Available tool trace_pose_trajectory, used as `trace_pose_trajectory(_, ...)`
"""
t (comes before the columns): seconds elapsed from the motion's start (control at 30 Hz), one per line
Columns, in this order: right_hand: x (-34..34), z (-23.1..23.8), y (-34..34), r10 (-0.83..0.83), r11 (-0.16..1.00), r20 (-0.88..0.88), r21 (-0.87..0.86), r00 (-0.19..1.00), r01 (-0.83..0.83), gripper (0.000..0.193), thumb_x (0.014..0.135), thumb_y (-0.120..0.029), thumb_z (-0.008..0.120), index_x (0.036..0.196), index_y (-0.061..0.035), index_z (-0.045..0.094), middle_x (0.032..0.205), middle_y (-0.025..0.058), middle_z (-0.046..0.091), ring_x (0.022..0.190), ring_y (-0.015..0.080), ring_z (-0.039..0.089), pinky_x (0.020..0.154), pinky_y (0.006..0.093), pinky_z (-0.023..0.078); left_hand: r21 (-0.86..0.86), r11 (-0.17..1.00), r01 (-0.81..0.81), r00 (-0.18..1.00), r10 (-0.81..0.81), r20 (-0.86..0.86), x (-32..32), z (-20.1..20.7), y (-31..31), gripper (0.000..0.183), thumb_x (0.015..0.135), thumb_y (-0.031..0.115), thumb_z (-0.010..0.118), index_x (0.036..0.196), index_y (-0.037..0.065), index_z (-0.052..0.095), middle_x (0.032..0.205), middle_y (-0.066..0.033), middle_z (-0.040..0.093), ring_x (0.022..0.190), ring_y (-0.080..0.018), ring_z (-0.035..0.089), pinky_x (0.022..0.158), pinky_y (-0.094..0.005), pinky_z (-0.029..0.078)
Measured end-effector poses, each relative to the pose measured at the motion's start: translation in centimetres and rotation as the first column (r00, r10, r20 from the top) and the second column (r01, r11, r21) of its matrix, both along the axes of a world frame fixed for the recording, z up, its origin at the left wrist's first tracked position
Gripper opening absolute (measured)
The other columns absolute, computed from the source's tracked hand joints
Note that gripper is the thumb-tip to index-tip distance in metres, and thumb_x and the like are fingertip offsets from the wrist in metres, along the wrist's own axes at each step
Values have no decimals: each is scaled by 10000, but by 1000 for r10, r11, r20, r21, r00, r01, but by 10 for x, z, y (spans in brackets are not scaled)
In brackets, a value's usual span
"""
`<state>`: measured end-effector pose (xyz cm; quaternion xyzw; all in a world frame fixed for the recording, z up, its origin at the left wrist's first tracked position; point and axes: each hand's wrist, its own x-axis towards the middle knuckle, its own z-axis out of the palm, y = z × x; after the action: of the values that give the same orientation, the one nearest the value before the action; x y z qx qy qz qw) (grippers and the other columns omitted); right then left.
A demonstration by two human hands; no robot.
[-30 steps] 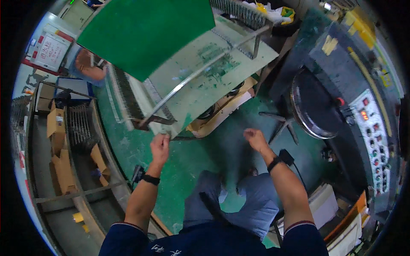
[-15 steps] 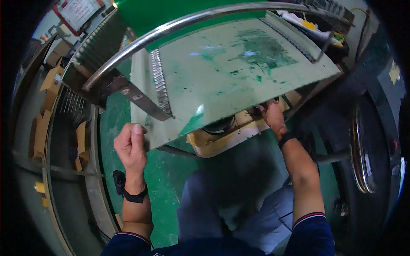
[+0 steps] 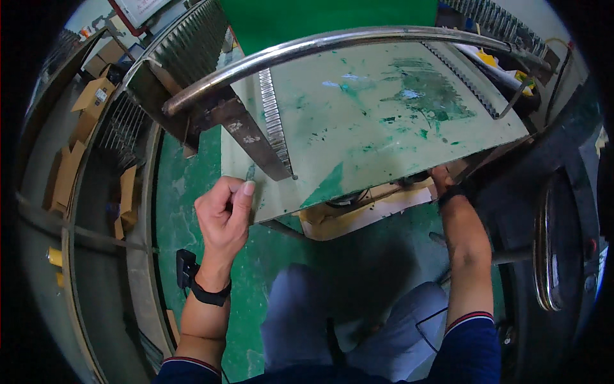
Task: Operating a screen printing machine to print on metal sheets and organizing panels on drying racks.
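Note:
A pale board (image 3: pixel 358 147), smeared with green stains, lies in front of me like a tabletop. My left hand (image 3: pixel 222 214) is closed at its left front edge, fingers curled and thumb on top. A small greyish-green mark or sliver shows just beyond the thumb tip; I cannot tell what it is. My right hand (image 3: pixel 440 180) reaches beneath the board's right front edge, where its fingers are hidden. Below the board, close to that hand, sits a shallow tan tray or open box (image 3: pixel 368 214) with dark things inside, mostly covered from view.
A bent metal tube (image 3: pixel 332 40) arches over the board, fixed to a rusty bracket (image 3: pixel 252 137). Toothed metal strips (image 3: pixel 272 115) run along the board's sides. Shelving with cardboard boxes (image 3: pixel 93 99) stands at left. Dark machinery with a shiny curved handle (image 3: pixel 545 246) is at right.
My right hand has gone further under the board, and its fingers have passed out of sight. My left hand stays at the board's edge. The whole view has shifted slightly.

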<state>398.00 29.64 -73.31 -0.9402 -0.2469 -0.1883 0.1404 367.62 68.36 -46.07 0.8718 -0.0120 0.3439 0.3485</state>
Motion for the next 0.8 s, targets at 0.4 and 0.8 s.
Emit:
trace_pose_trajectory(0.4, -91, 92, 5, -9, 708, -533, 594, 846, 382, 161, 856, -120, 632, 900, 28, 677, 749, 52, 615, 729, 133, 545, 652, 308, 441, -10, 1000, 27, 999, -27, -27, -4, 0, 2, 216, 904, 120, 652, 746, 0, 567, 547, -23, 434, 509, -89, 394, 481, -259, 334)
trace_pose_trajectory(0.8, -296, 307, -5, 314, 226, -883, 427, 349, 876, 208, 954, -233, 582, 877, -46, 626, 668, -36, 462, 570, 67, 379, 520, 226, 305, -64, 992, 110, 930, -126, -345, -2, 33, 4, 177, 887, 159, 637, 815, 1, 605, 668, -123, 570, 582, -224, 545, 559, -324, 441)
